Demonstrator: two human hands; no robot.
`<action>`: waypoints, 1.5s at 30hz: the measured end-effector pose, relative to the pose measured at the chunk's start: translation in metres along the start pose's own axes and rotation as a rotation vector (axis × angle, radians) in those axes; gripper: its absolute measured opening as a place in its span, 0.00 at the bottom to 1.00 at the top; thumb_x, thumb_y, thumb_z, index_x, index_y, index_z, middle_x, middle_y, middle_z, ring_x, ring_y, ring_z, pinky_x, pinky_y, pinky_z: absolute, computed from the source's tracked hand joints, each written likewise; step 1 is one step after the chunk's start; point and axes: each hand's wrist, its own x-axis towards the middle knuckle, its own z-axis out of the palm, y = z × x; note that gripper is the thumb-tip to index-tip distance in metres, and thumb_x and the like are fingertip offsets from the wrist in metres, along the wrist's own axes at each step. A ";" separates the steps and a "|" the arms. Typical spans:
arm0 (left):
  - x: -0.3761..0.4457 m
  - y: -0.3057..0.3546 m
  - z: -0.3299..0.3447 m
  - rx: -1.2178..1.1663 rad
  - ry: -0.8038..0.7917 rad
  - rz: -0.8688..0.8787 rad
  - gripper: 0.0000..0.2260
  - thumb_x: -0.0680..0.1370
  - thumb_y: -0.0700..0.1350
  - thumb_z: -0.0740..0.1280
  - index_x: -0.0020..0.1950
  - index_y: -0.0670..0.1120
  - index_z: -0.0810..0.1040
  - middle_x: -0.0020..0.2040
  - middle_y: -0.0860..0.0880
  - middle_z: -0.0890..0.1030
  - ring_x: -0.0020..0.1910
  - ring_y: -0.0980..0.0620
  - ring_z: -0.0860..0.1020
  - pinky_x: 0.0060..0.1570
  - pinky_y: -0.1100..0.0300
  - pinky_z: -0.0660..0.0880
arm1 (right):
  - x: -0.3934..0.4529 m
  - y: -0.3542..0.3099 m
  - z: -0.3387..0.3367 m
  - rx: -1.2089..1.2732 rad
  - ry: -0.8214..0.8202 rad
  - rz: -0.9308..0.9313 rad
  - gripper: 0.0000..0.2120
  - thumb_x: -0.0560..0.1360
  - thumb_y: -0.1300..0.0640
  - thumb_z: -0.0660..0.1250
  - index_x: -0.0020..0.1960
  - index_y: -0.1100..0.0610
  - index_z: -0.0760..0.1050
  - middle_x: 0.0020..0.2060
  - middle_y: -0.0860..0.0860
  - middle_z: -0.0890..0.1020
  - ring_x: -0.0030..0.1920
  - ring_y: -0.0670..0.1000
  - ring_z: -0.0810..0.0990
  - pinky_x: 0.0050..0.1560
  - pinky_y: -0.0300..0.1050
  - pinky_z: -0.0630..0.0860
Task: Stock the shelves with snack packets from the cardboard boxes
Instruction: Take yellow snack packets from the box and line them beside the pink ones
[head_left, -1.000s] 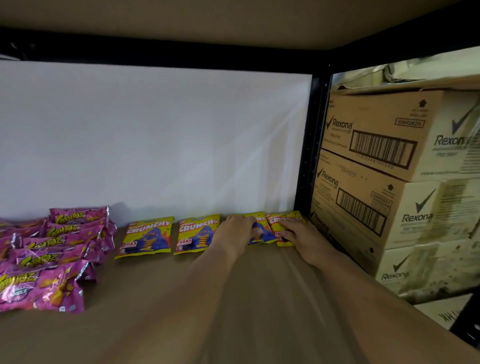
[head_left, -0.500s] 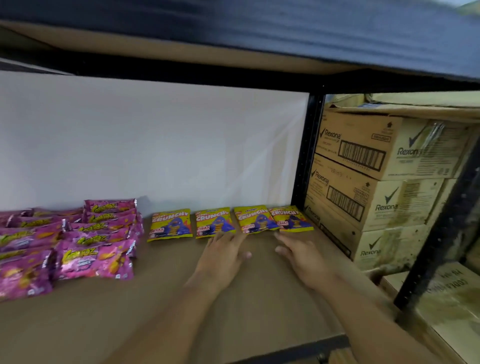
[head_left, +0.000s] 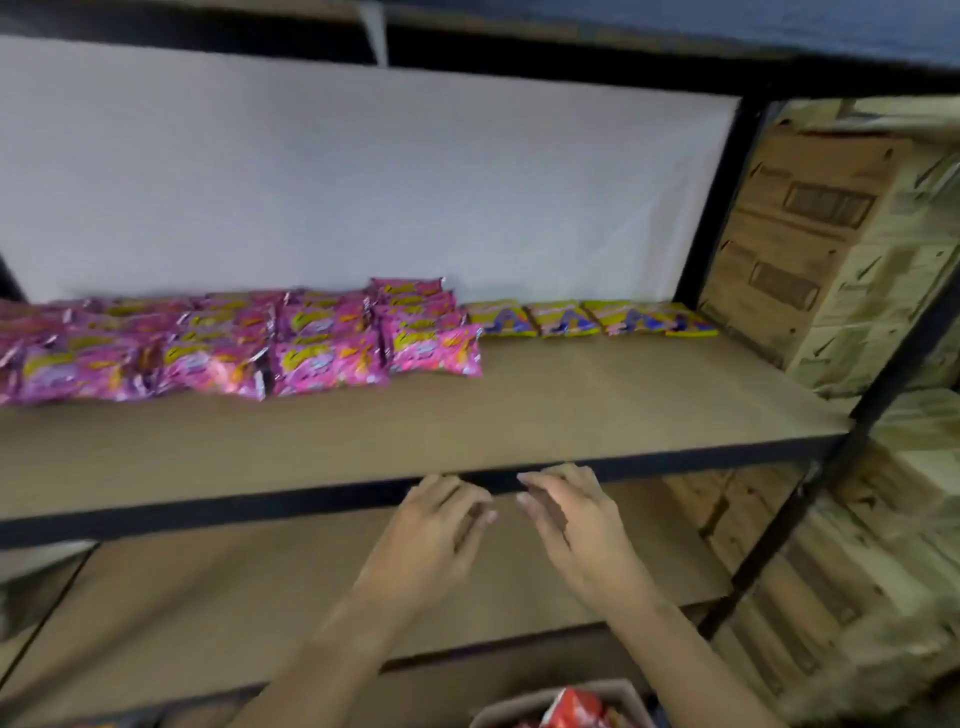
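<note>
Fingers of the left hand (head_left: 436, 525) loosely curled, holding nothing; fingers of the right hand (head_left: 571, 512) spread and slightly bent, also holding nothing. Both hands side by side with a narrow gap between them, palms down, fingertips level with the dark front rail of the shelf (head_left: 649, 410), not touching any packet.

Directly below and toward the body, at the bottom edge of the view: open cardboard box (head_left: 524, 709) with red packets (head_left: 571, 709) showing inside. Box lying beneath the right forearm, so seemingly nearer the right hand, though both look close enough to dip in. Next move likely a downward and backward reach, away from the shelf. Long axis of the red packets not clear, since only a blurred corner shows.

Further out, at the back of the shelf board: four yellow packets (head_left: 592, 318) lying flat in a row against the white wall (head_left: 363, 171), right end close to the black upright post (head_left: 711, 208). Left of them, touching the row's end: pink packets (head_left: 322, 343) in overlapping stacks, running off the left edge.

Front of the board bare in front of the yellow row. Lower shelf (head_left: 260, 597) under the hands, bare where visible. Stacked brown cartons (head_left: 810, 244) beyond the post on the right, blurred
</note>
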 end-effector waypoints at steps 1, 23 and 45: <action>-0.026 -0.011 -0.002 0.019 -0.021 0.001 0.05 0.79 0.48 0.67 0.51 0.48 0.79 0.46 0.53 0.78 0.45 0.52 0.75 0.52 0.57 0.73 | -0.013 -0.012 0.016 0.024 -0.011 0.000 0.19 0.81 0.44 0.59 0.60 0.55 0.80 0.51 0.47 0.78 0.53 0.46 0.75 0.55 0.32 0.69; -0.587 -0.311 0.271 0.003 -0.675 -1.155 0.20 0.77 0.45 0.72 0.69 0.47 0.76 0.65 0.46 0.79 0.65 0.46 0.77 0.59 0.57 0.73 | -0.316 0.162 0.588 0.059 -0.913 0.271 0.17 0.74 0.51 0.73 0.60 0.56 0.80 0.56 0.52 0.84 0.58 0.51 0.80 0.58 0.43 0.72; -0.695 -0.370 0.343 -0.202 -0.179 -1.625 0.10 0.67 0.42 0.81 0.41 0.42 0.82 0.38 0.49 0.83 0.37 0.55 0.78 0.36 0.67 0.70 | -0.417 0.195 0.726 0.245 -0.961 0.394 0.13 0.72 0.56 0.75 0.37 0.45 0.72 0.35 0.44 0.77 0.37 0.42 0.75 0.39 0.45 0.71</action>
